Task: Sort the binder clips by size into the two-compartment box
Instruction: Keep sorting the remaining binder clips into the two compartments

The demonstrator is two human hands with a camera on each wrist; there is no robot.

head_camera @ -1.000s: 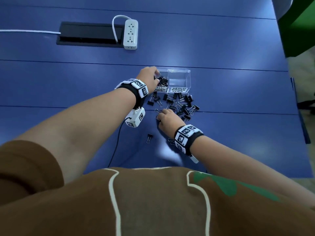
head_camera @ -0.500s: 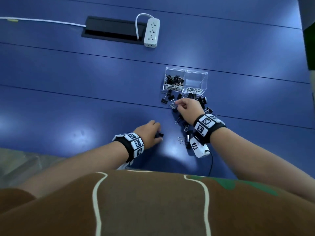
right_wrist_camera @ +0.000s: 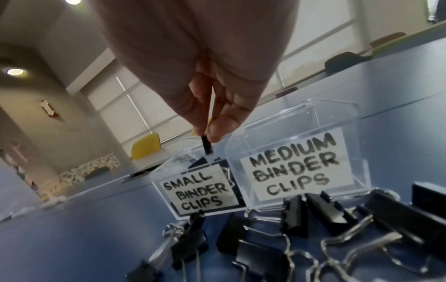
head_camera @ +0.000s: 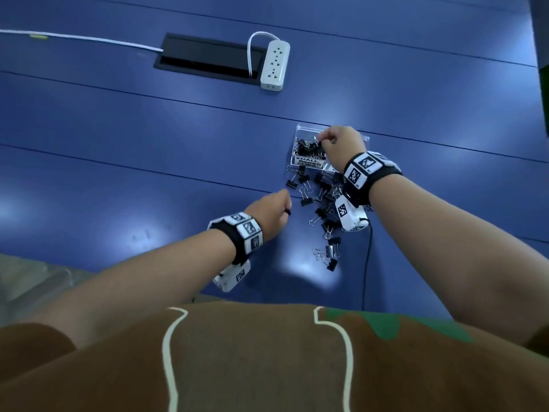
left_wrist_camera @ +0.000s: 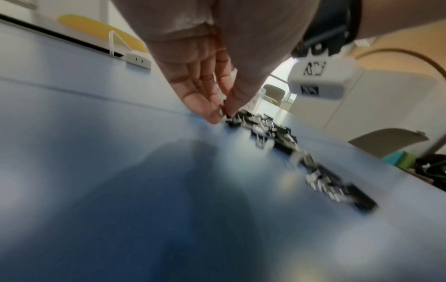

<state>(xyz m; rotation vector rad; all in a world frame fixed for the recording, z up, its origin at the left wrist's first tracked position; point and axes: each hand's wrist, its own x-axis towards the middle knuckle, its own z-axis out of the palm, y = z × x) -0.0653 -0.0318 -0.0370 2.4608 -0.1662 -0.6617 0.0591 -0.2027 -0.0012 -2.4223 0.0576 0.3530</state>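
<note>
A clear two-compartment box point(head_camera: 307, 162) stands on the blue table, labelled SMALL BINDER CLIPS point(right_wrist_camera: 198, 190) on the left and MEDIUM BINDER CLIPS point(right_wrist_camera: 294, 169) on the right. Several black clips lie in the small compartment point(head_camera: 307, 145); the medium one looks empty. My right hand point(head_camera: 322, 141) hovers over the small compartment and pinches a small black clip point(right_wrist_camera: 207, 146) between thumb and finger. Lower left of the loose clip pile point(head_camera: 323, 203), my left hand point(head_camera: 286, 209) pinches another small clip point(left_wrist_camera: 222, 114).
A white power strip point(head_camera: 274, 65) and a black cable hatch point(head_camera: 208, 59) sit at the far side, with a white cord point(head_camera: 89, 40) running left. A black wrist-camera cable point(head_camera: 367, 263) trails near the pile. The table's near edge point(head_camera: 89, 270) shows at lower left.
My right hand rose from the pile to above the small compartment with a clip. My left hand left the box, took a stray clip near the front, and moved toward the pile.
</note>
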